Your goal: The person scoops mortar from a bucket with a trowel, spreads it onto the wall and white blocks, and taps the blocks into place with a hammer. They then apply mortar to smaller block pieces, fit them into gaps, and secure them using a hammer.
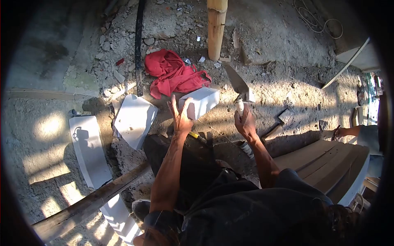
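Observation:
My right hand [246, 125] is closed around the pale handle of a trowel [237, 80], whose metal blade points forward and a little left. My left hand [182, 121] has its thumb and fingers spread, right at the left end of a white block [207, 100]; the thumb overlaps the block in this view. Just beyond the block lies a crumpled red cloth [176, 74]. A yellow-and-dark tool [197, 136] rests on the ground below my left hand.
A white slab piece [135, 119] and a long white block [91, 151] lie to the left, crossed by a wooden pole [96, 201]. A bamboo post [216, 30] stands ahead. A hammer-like tool [279, 125] and stacked blocks [328, 166] are at right, near another person's arm [349, 131].

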Demonstrator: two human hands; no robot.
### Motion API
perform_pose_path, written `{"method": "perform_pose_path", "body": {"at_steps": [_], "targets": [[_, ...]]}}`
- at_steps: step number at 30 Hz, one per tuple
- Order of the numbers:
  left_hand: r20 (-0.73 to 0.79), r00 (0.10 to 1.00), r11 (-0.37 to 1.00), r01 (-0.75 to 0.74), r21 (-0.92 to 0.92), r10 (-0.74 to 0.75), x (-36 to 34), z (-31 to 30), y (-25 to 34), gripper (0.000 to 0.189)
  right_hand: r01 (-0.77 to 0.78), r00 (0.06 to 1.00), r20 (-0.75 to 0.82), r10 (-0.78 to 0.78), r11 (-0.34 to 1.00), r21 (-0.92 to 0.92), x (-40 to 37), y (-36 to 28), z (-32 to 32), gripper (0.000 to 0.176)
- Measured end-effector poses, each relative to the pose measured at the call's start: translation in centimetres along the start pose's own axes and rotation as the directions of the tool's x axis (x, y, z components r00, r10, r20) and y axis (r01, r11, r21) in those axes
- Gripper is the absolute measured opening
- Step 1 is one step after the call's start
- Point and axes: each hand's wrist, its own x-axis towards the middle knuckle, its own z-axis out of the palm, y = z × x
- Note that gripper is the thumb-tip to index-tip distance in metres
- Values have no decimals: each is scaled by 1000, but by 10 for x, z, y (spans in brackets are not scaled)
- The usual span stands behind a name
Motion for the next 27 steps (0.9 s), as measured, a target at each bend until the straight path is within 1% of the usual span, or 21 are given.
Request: {"method": "perform_pose_path", "body": {"at_steps": [1,2,3,4,6,8,9,11,12,13,14,16,17,18,21,22,23,24,25,26,27], "targets": [[-58,998,996,39,82,-34,-3,-2,5,67,-7,1000,-3,7,1000,4,-1,-4,-2,43],[-51,998,996,36,86,-31,-7,-5,9,67,-104,987,125,103,995,2,-2,-9,-7,45],[86,976,971,210,-115,-201,-13,-9,13,64,-195,948,254,192,981,-13,-4,-13,-9,48],[248,909,871,400,-285,-336,-14,-13,19,60,-101,971,213,111,993,-57,-16,3,5,45],[282,894,783,444,-436,-349,-19,-10,8,57,-124,940,302,156,985,-123,-23,0,6,41],[571,671,125,692,-711,-472,-14,-20,5,50,-183,888,386,251,962,-205,-27,-8,4,31],[565,675,124,686,-716,-474,-13,-8,-3,50,-174,890,387,242,963,-204,-22,-10,2,31],[208,833,541,502,-675,-513,-15,19,-9,48,-134,846,465,261,948,-289,-5,-25,-17,34],[230,808,483,524,-702,-543,-16,20,-2,47,-55,899,405,169,959,-279,7,-34,-27,39],[155,755,640,630,-439,-637,-17,17,11,57,-29,916,364,167,934,-356,25,-51,-39,45],[154,759,651,629,-426,-632,-24,18,18,70,-18,917,384,108,973,-231,51,-64,-53,47],[148,726,592,646,-482,-672,-26,7,38,93,248,968,-24,-248,969,-14,94,-108,-78,36],[163,736,550,616,-564,-657,-35,9,35,95,124,992,-35,-122,991,57,118,-144,-100,29],[154,750,557,596,-579,-643,-47,22,19,93,115,980,-182,-85,981,158,132,-167,-112,22],[168,742,563,617,-549,-649,-54,37,-1,87,318,752,-655,-70,910,267,136,-131,-71,19],[199,714,558,663,-498,-671,-53,37,0,83,274,789,-606,98,827,491,106,-107,-28,22],[187,709,519,646,-560,-680,-49,35,3,81,134,973,-203,-109,985,112,59,-73,-19,24],[206,721,507,633,-584,-662,-50,32,1,81,-45,852,502,151,975,-217,20,-18,-2,34],[215,730,490,617,-616,-648,-51,33,0,81,-25,827,557,79,994,-104,-23,67,40,42],[176,757,568,602,-561,-629,-39,15,12,82,-152,810,555,191,981,-117,1,5,7,45],[125,751,534,566,-628,-648,-42,26,5,83,-145,838,509,199,979,-144,10,-12,4,45]]}}
